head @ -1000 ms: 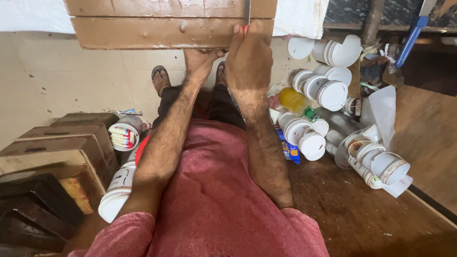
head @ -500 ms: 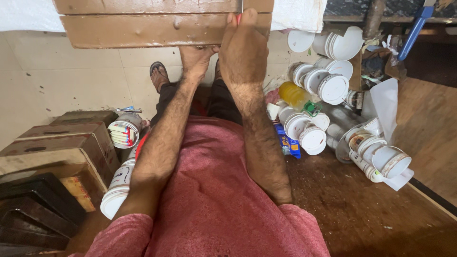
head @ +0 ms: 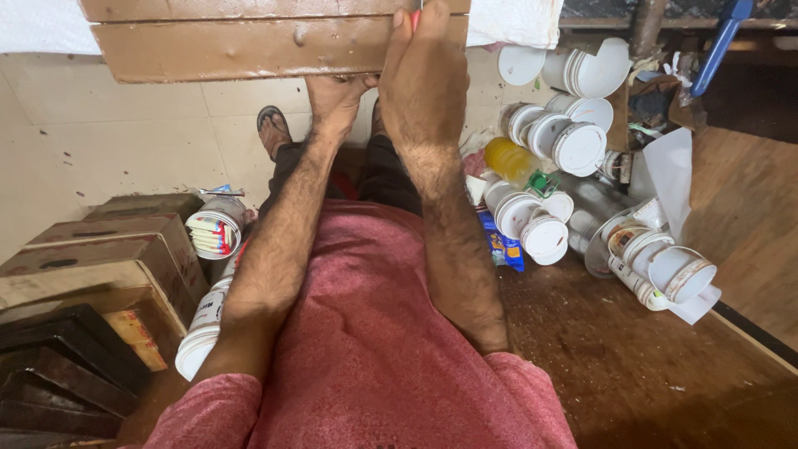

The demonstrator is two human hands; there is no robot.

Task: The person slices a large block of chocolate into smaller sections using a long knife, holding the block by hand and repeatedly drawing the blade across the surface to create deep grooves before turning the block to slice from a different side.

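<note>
Top centre of frame: brown wooden board, wet-glossy, with a groove running along its length. Both hands are on it.

Right hand lies over the board's right end, back of hand to camera, fingers together and curled forward around something thin with a red tip at the top edge. Probably a tool handle; can't tell what kind, since most of it is hidden or out of frame.

Left hand sits just below the board's lower edge, fingers tucked under it and hidden. It looks like a supporting grip from beneath, but I can't tell how the fingers are set.

Around it: a stack of brown wooden boxes at lower left, a white cylindrical can beside them, and a white tube lying against the left forearm. White lidded tubs are piled at right, with a yellow bottle among them. Tiled floor lies under the board, and a sandalled foot shows below it.

Judgement on doing this well:
- keep the left hand braced under the edge so the board doesn't rock
- work with the tool tip only; keep the right palm off the face, since the surface looks wet and would smear
- keep the wrist low and strokes short, because the view of the tip is poor
- the tubs at right are close to the elbow, so mind the swing
</note>
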